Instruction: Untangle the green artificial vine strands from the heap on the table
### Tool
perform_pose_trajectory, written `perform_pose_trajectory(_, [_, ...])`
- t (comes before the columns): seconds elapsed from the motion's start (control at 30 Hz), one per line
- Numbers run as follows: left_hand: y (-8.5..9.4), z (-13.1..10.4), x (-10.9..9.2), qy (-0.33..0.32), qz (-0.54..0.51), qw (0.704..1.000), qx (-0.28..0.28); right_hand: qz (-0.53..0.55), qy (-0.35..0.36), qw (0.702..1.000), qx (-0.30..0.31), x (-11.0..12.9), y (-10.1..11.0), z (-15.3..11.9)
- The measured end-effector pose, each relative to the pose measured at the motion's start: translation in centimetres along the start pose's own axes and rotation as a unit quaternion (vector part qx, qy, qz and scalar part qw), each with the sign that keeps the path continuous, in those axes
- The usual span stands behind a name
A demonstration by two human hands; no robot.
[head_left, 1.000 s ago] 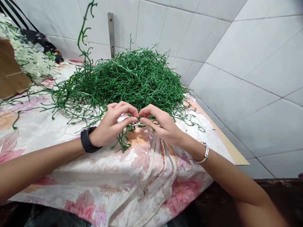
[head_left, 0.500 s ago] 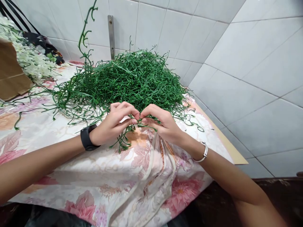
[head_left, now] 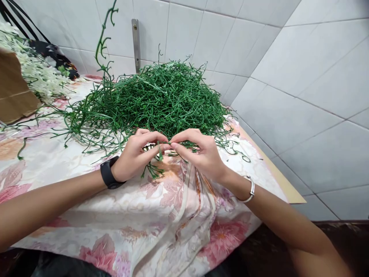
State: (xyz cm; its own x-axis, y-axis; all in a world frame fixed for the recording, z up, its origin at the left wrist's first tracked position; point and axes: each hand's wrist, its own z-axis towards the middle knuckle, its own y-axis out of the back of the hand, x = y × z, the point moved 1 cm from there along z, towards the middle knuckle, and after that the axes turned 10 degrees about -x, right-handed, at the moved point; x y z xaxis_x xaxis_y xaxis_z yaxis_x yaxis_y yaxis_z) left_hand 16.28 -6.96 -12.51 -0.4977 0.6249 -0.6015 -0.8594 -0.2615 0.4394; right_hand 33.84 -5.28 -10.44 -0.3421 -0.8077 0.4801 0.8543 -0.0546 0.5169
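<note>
- Pale tiled walls (head_left: 302, 77) meet in a corner beyond the grip, and a flowered cloth (head_left: 109, 219) lies spread beneath it.
- Right at the grip sits a thin green stem (head_left: 160, 152), pinched where the fingertips meet; one short bit of green crosses just in front of the left thumb.
- From the left, the left hand (head_left: 134, 154) nips it narrowly between thumb and forefinger. Opposite, the right hand (head_left: 201, 154) has an equally tight pinch on it, its tips all but touching the other's.
- Half a second ago a length showed running rightward under the right thumb; that has mostly gone from sight, and the thumbs have drawn closer together. I'd judge the fingers are working one small spot on the stem, not letting it go.
- Just below the grip, green tips (head_left: 154, 171) dangle over the cloth; whether they belong to the held piece, I can't tell.
- Close behind it rises a tangled green heap (head_left: 173, 96).
- Well off to its left are white flowers (head_left: 43, 77) and brown cardboard (head_left: 14, 92).
</note>
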Motion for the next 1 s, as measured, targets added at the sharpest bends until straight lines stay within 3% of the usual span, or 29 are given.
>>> perform_pose_trajectory(0.17, [0.0, 0.1, -0.2, -0.031, 0.037, 0.999, 0.011, 0.032, -0.050, 0.998, 0.013, -0.1, 0.1, -0.1])
perform_pose_trajectory(0.37, [0.1, 0.2, -0.3, -0.020, 0.055, 0.998, 0.038, 0.114, -0.119, 0.983, 0.087, -0.5, 0.3, -0.1])
perform_pose_trajectory(0.53, [0.0, -0.2, -0.6, -0.106, 0.124, 0.985, 0.059, 0.084, -0.103, 0.980, 0.150, -0.4, 0.1, 0.0])
perform_pose_trajectory(0.7, [-0.1, -0.5, -0.7, -0.162, 0.169, 0.972, 0.029, 0.047, -0.066, 0.980, 0.180, 0.0, -0.1, -0.2])
perform_pose_trajectory(0.83, [0.0, -0.3, -0.6, -0.156, 0.164, 0.974, 0.018, 0.034, -0.040, 0.985, 0.164, 0.1, -0.3, -0.3])
perform_pose_trajectory(1.0, [0.1, 0.0, -0.6, -0.078, 0.111, 0.989, 0.059, -0.002, -0.001, 0.995, 0.096, -0.1, -0.7, -0.5])
